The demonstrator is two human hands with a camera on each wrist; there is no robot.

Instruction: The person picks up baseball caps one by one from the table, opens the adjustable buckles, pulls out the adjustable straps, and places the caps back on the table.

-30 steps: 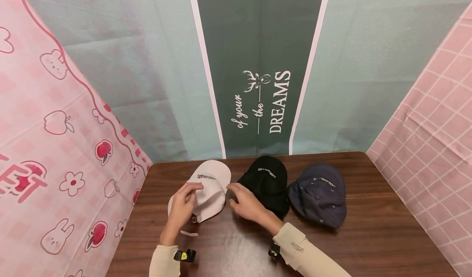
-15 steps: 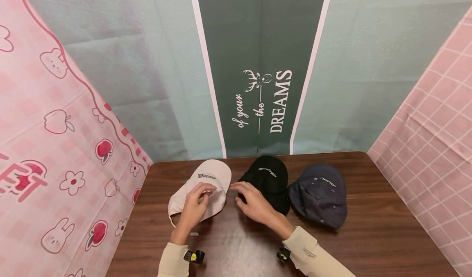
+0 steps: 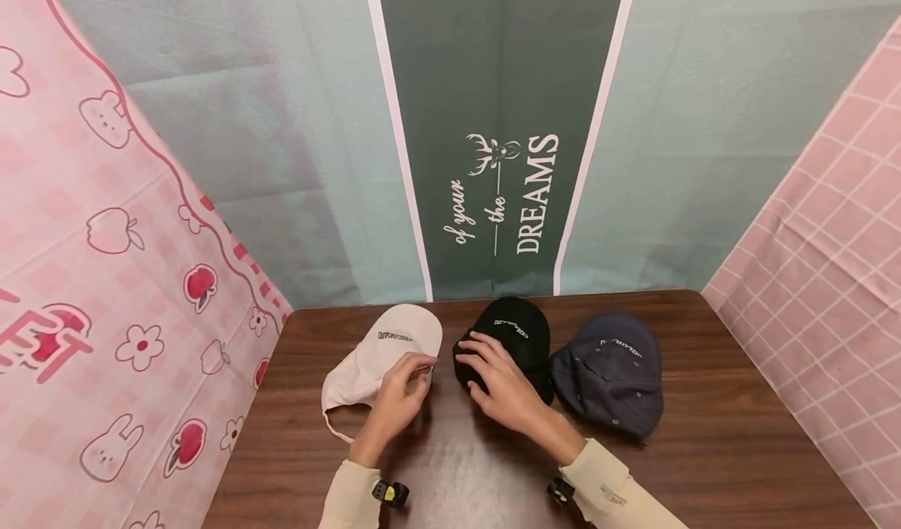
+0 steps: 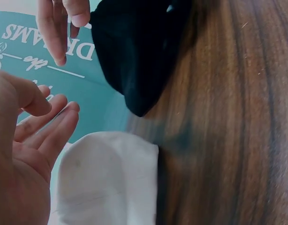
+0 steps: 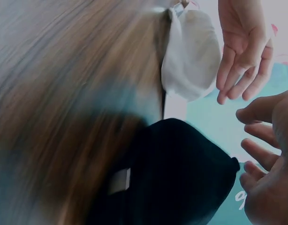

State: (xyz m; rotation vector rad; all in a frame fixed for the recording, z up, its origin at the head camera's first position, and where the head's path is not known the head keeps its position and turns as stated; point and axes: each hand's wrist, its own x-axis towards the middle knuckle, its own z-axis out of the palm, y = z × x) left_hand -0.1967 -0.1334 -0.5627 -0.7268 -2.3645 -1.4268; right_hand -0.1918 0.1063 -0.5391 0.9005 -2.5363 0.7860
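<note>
Three baseball caps lie in a row on the table: a white cap (image 3: 383, 353) at the left, a black cap (image 3: 517, 349) in the middle and a navy cap (image 3: 611, 376) at the right. My left hand (image 3: 400, 397) hovers by the right side of the white cap, fingers loosely bent and holding nothing. Over the left part of the black cap hangs my right hand (image 3: 503, 380), its fingers spread and relaxed. In the right wrist view that hand (image 5: 270, 154) stands apart from the black cap (image 5: 181, 173). No hand touches the navy cap.
The caps rest on a dark wooden table (image 3: 732, 435). A green cloth (image 3: 281, 161) hangs behind it, with pink patterned cloths (image 3: 141, 294) at the left and pink checked cloth (image 3: 831, 239) at the right. A small black device sits at each wrist.
My left hand has moved right across the white cap, uncovering its back strap. The right hand has shifted right, further over the black cap. The caps have stayed in place.
</note>
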